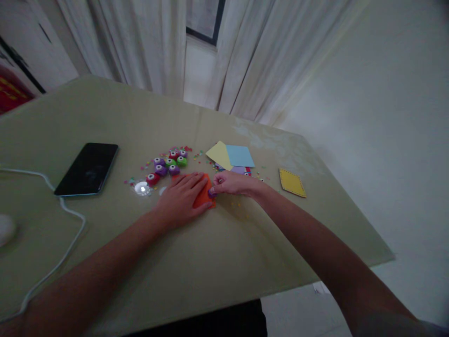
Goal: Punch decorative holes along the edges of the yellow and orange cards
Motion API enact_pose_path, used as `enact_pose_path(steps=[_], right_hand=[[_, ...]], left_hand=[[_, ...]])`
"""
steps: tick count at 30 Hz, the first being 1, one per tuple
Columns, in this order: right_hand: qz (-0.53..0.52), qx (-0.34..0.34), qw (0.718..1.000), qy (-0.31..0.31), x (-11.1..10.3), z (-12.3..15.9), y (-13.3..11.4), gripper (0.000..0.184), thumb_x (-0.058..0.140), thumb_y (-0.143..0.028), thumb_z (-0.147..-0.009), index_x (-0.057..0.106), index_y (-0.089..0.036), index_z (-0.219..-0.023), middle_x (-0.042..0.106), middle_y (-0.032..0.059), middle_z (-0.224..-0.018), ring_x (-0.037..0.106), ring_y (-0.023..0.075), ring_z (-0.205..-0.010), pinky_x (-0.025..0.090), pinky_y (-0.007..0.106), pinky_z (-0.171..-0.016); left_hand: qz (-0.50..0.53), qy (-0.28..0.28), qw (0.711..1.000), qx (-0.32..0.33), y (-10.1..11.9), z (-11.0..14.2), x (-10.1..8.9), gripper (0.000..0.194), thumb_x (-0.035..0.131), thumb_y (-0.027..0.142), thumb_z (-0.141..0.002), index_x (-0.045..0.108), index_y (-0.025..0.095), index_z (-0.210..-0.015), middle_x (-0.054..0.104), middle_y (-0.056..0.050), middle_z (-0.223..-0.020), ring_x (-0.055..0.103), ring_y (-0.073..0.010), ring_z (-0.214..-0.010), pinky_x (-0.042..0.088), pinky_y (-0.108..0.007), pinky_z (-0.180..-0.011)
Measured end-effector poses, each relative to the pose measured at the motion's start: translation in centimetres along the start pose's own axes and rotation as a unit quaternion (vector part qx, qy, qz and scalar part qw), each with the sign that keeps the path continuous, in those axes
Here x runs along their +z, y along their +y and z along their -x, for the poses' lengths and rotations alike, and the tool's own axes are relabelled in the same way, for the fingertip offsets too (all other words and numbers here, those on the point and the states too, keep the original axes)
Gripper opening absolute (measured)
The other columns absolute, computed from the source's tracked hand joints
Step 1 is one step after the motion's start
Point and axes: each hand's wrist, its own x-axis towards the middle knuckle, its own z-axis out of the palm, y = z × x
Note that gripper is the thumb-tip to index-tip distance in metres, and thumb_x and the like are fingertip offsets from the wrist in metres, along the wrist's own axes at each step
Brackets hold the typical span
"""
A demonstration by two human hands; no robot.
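My left hand (182,197) lies flat with fingers stretched out on an orange sheet of paper (204,199) on the olive-green table (217,262). My right hand (233,183) is closed in a pinch on a small purple craft punch (212,192) at the orange sheet's right edge. Several small punches in purple, green and red (170,164) sit in a cluster just beyond my left hand, with bits of coloured confetti scattered around them.
A black phone (87,168) lies at the left, with a white cable (63,220) curving past it. Yellow (219,153) and blue (240,156) papers lie behind my right hand. A yellow punched sheet (292,182) lies at the right. Curtains (245,56) hang behind.
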Motion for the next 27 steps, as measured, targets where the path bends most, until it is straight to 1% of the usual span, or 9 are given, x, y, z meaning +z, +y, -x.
enact_pose_path(steps=[4, 6, 9, 13, 16, 18, 22, 25, 27], right_hand=[[0.051, 0.056, 0.996, -0.050, -0.8, -0.1, -1.0, 0.027, 0.072, -0.032, -0.096, 0.054, -0.021, -0.079, 0.043, -0.0078, -0.064, 0.039, 0.0110, -0.057, 0.026, 0.026, -0.052], [0.089, 0.065, 0.992, -0.059, -0.9, -0.2, -1.1, 0.028, 0.072, -0.035, -0.097, 0.055, -0.021, -0.080, 0.045, -0.0066, -0.065, 0.040, 0.0120, -0.059, 0.026, 0.027, -0.053], [0.123, 0.047, 0.990, -0.055, -0.8, -0.3, -0.7, 0.031, 0.072, -0.038, -0.097, 0.054, -0.021, -0.078, 0.048, -0.0050, -0.069, 0.043, 0.0127, -0.063, 0.028, 0.027, -0.055], [0.118, 0.014, 0.992, -0.035, -0.4, -0.4, 0.4, 0.035, 0.071, -0.042, -0.098, 0.055, -0.020, -0.075, 0.049, -0.0049, -0.069, 0.043, 0.0128, -0.065, 0.028, 0.027, -0.057], [0.095, -0.008, 0.995, -0.006, -0.1, 0.0, 1.1, 0.036, 0.072, -0.043, -0.097, 0.056, -0.019, -0.076, 0.048, -0.0057, -0.067, 0.043, 0.0127, -0.065, 0.028, 0.026, -0.058], [0.073, -0.030, 0.997, 0.021, 0.1, 0.6, 1.4, 0.032, 0.073, -0.041, -0.097, 0.058, -0.019, -0.080, 0.052, -0.0055, -0.070, 0.046, 0.0129, -0.067, 0.030, 0.025, -0.060], [0.059, -0.082, 0.987, 0.124, 0.9, 2.6, 1.6, 0.006, 0.066, -0.022, -0.100, 0.066, -0.018, -0.104, 0.062, -0.0052, -0.074, 0.054, 0.0135, -0.068, 0.036, 0.025, -0.067], [0.101, -0.111, 0.972, 0.180, 1.7, 4.2, 1.9, 0.015, 0.062, -0.021, -0.103, 0.070, -0.019, -0.115, 0.067, -0.0037, -0.075, 0.056, 0.0144, -0.067, 0.037, 0.026, -0.070], [0.159, -0.084, 0.961, 0.209, 2.0, 5.1, 2.2, 0.014, 0.065, -0.023, -0.102, 0.073, -0.020, -0.112, 0.072, 0.0006, -0.081, 0.061, 0.0167, -0.071, 0.039, 0.028, -0.070]], left_hand=[[0.001, -0.005, 1.000, 0.001, 0.0, 0.0, 0.1, 0.078, 0.051, 0.069, -0.103, 0.056, 0.014, -0.158, 0.050, -0.018, -0.168, 0.050, -0.0384, -0.153, 0.034, -0.057, -0.128], [0.006, -0.003, 1.000, -0.002, -0.1, 0.0, 0.1, 0.078, 0.051, 0.070, -0.103, 0.056, 0.014, -0.158, 0.049, -0.017, -0.168, 0.049, -0.0387, -0.153, 0.034, -0.058, -0.128], [0.019, 0.002, 1.000, -0.003, -0.1, 0.0, 0.2, 0.078, 0.052, 0.071, -0.103, 0.056, 0.016, -0.158, 0.050, -0.017, -0.168, 0.049, -0.0387, -0.153, 0.033, -0.059, -0.129], [0.021, 0.009, 1.000, -0.002, -0.1, 0.0, 0.3, 0.078, 0.054, 0.070, -0.102, 0.056, 0.016, -0.158, 0.050, -0.017, -0.168, 0.050, -0.0390, -0.152, 0.034, -0.058, -0.128], [0.012, 0.007, 1.000, -0.001, -0.1, -0.1, 0.2, 0.079, 0.054, 0.070, -0.102, 0.057, 0.014, -0.157, 0.050, -0.017, -0.167, 0.051, -0.0387, -0.151, 0.035, -0.057, -0.128], [0.010, 0.004, 1.000, -0.001, -0.1, -0.1, 0.2, 0.080, 0.054, 0.071, -0.102, 0.056, 0.013, -0.158, 0.051, -0.017, -0.167, 0.051, -0.0387, -0.151, 0.035, -0.057, -0.128], [0.009, -0.003, 1.000, -0.004, -0.1, -0.1, 0.0, 0.081, 0.054, 0.071, -0.102, 0.054, 0.014, -0.160, 0.049, -0.017, -0.169, 0.048, -0.0376, -0.154, 0.034, -0.056, -0.129], [0.005, -0.017, 1.000, -0.007, 0.0, -0.1, -0.1, 0.080, 0.053, 0.070, -0.103, 0.052, 0.016, -0.161, 0.047, -0.015, -0.170, 0.046, -0.0357, -0.156, 0.033, -0.055, -0.130], [0.009, -0.021, 1.000, -0.008, 0.0, -0.1, -0.1, 0.079, 0.054, 0.069, -0.103, 0.051, 0.016, -0.162, 0.047, -0.015, -0.170, 0.045, -0.0348, -0.157, 0.032, -0.054, -0.131]])
